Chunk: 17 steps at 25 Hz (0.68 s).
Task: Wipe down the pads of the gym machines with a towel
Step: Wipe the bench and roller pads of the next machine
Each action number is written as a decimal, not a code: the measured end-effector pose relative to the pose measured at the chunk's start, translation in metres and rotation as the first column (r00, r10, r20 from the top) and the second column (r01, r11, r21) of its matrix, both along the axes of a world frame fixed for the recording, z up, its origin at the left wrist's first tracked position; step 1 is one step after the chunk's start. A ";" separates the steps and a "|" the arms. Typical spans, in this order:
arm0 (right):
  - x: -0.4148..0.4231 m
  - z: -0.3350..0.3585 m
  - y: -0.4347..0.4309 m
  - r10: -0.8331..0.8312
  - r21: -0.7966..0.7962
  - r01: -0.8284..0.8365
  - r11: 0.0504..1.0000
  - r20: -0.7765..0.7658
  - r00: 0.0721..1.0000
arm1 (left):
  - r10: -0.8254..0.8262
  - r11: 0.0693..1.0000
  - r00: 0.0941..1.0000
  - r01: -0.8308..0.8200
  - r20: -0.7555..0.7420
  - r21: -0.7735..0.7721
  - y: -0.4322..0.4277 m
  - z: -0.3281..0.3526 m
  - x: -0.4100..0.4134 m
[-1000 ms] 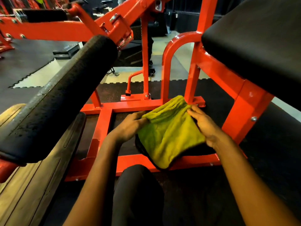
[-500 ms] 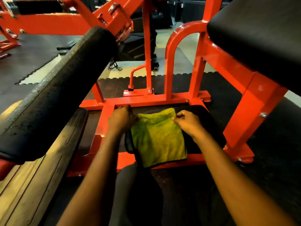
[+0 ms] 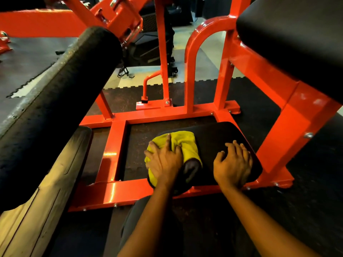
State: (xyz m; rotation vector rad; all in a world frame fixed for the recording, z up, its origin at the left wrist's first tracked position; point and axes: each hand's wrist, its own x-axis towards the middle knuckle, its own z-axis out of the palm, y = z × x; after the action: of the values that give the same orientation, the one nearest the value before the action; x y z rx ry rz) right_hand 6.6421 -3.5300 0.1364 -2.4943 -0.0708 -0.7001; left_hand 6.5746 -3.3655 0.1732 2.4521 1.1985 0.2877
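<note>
Seen from the head camera looking down, a low black pad (image 3: 213,134) sits inside the base of a red machine frame (image 3: 118,149), with a bunched yellow towel (image 3: 187,143) lying on its left part. The left hand (image 3: 165,162) presses flat on the towel with fingers spread and straight, gripping nothing. The right hand (image 3: 233,162) rests on the bare pad just beside the towel, fingers relaxed and loosely spread, while a black foam roller (image 3: 61,89) crosses the left of the view.

Dark speckled rubber matting (image 3: 278,210) is laid across the lower frame, joined by a toothed seam to a pale floor strip (image 3: 130,83) at upper centre. A worn wooden platform (image 3: 35,216) is seen at lower left.
</note>
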 end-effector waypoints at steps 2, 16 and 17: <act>0.001 -0.003 -0.002 -0.002 -0.017 0.003 1.000 0.027 1.000 | -0.037 0.999 0.999 0.036 -0.028 -0.032 0.023 0.007 0.024; -0.001 -0.005 -0.003 -0.021 -0.033 0.023 0.999 0.050 0.998 | -0.111 0.986 0.989 0.097 -0.100 -0.138 -0.024 0.014 -0.014; -0.001 -0.005 -0.003 -0.021 -0.031 0.023 0.999 0.059 0.998 | -0.082 0.993 0.990 0.070 -0.117 -0.099 -0.021 0.014 -0.002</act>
State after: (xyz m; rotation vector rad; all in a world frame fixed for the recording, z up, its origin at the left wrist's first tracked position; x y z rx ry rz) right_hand 6.6413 -3.5330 0.1310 -2.5082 -0.0772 -0.7873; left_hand 6.5722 -3.3867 0.1874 2.4548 1.1357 0.0598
